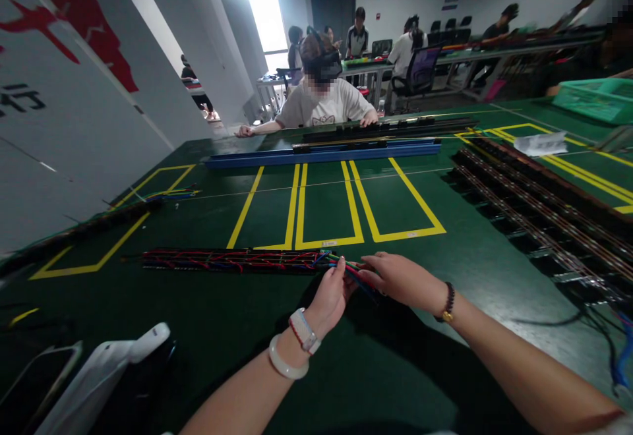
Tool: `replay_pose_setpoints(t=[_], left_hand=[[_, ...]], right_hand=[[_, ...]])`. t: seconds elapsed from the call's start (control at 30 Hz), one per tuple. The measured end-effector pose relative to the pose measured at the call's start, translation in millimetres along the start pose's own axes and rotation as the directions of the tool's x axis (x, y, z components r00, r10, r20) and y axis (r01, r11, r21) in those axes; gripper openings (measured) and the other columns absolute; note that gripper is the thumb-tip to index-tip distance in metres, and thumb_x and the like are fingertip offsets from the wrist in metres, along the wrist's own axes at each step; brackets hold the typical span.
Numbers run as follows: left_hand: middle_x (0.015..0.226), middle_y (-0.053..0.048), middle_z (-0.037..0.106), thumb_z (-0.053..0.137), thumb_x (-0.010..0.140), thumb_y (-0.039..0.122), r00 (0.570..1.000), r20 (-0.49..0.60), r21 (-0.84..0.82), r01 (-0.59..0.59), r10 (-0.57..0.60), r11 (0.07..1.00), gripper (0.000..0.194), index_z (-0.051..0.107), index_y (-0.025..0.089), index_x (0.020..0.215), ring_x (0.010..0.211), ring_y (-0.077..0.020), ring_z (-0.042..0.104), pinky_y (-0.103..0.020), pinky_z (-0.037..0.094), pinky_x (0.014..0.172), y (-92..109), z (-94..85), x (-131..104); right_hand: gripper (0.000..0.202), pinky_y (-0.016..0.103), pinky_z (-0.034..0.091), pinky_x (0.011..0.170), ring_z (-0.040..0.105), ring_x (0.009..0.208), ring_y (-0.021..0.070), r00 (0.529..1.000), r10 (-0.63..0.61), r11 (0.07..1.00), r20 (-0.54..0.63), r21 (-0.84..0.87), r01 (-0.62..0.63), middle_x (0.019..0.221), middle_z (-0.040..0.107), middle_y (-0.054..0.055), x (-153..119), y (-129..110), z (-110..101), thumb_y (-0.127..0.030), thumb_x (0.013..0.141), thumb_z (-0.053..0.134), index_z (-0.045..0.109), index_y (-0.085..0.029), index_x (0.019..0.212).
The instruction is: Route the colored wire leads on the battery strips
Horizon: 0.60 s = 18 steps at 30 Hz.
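Observation:
A long dark strip wound with red and blue wires (232,260) lies across the green table in front of me. From its right end comes a bundle of coloured wires (366,278), with green, red and blue strands. My left hand (332,298) is closed around this bundle close to the strip's end, thumb on top. Just to the right, my right hand (403,281) has its fingers bent over the same wires, thumb and fingertips against them. The fingertips of both hands partly cover the wires.
Several long wired strips (534,217) lie at the right, and a dark cable bundle (74,234) at the left. Blue channels (321,155) lie farther back before a seated person (324,99). A green basket (596,100) stands back right; a phone (39,382) lies front left.

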<state>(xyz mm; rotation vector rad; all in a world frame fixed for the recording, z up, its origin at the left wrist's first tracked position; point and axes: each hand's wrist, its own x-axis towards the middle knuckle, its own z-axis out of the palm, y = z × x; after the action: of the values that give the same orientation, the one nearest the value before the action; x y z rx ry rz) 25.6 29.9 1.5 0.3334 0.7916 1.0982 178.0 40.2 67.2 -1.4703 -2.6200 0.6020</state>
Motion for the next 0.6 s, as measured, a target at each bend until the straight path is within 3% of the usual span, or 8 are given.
replay_pose_setpoints(t=[0.13, 0.27, 0.4, 0.6], left_hand=[[0.088, -0.007, 0.065, 0.055, 0.085, 0.032, 1.0, 0.03, 0.023, 0.006, -0.007, 1.0, 0.019, 0.055, 0.013, 0.085, 0.084, -0.013, 0.062, -0.029, 0.049, 0.084, 2.2, 2.0, -2.6], [0.087, -0.007, 0.065, 0.055, 0.084, 0.035, 0.999, 0.036, 0.028, -0.001, 0.0, 1.0, 0.022, 0.054, 0.013, 0.085, 0.084, -0.014, 0.062, -0.031, 0.049, 0.084, 2.0, 2.3, -5.1], [0.083, -0.005, 0.064, 0.057, 0.082, 0.037, 1.0, 0.022, 0.071, -0.004, 0.002, 0.997, 0.023, 0.053, 0.014, 0.084, 0.083, -0.0133, 0.062, -0.03, 0.049, 0.083, -0.3, -0.7, -4.7], [0.085, -0.008, 0.065, 0.056, 0.083, 0.038, 0.998, 0.064, 0.06, 0.002, -0.006, 0.998, 0.026, 0.056, 0.012, 0.086, 0.085, -0.0142, 0.062, -0.03, 0.048, 0.084, -0.9, -2.5, -3.8]], right_hand=[[0.038, 0.024, 0.033, 0.054, 0.057, 0.066, 0.0145, 0.992, 0.031, 0.984, 0.119, 0.169, -0.051, 0.081, 0.066, 0.008, 5.4, 13.2, 1.4, -0.04, 0.093, 0.037, 0.066, -0.016, 0.096], [0.038, 0.023, 0.027, 0.049, 0.048, 0.054, 0.0107, 0.988, 0.033, 0.979, 0.15, 0.193, -0.062, 0.068, 0.063, 0.005, 8.8, 17.0, 2.7, -0.041, 0.089, 0.042, 0.066, -0.014, 0.08], [0.035, 0.023, 0.023, 0.046, 0.045, 0.049, 0.0093, 0.993, 0.048, 0.994, 0.107, 0.088, -0.058, 0.061, 0.06, 0.003, 8.1, 12.3, 2.6, -0.04, 0.088, 0.045, 0.063, -0.015, 0.07], [0.023, 0.024, 0.03, 0.053, 0.058, 0.064, 0.0145, 0.995, 0.063, 0.975, -0.074, -0.21, -0.077, 0.071, 0.064, 0.005, 7.5, 10.4, 3.7, -0.028, 0.089, 0.045, 0.06, -0.016, 0.078]])
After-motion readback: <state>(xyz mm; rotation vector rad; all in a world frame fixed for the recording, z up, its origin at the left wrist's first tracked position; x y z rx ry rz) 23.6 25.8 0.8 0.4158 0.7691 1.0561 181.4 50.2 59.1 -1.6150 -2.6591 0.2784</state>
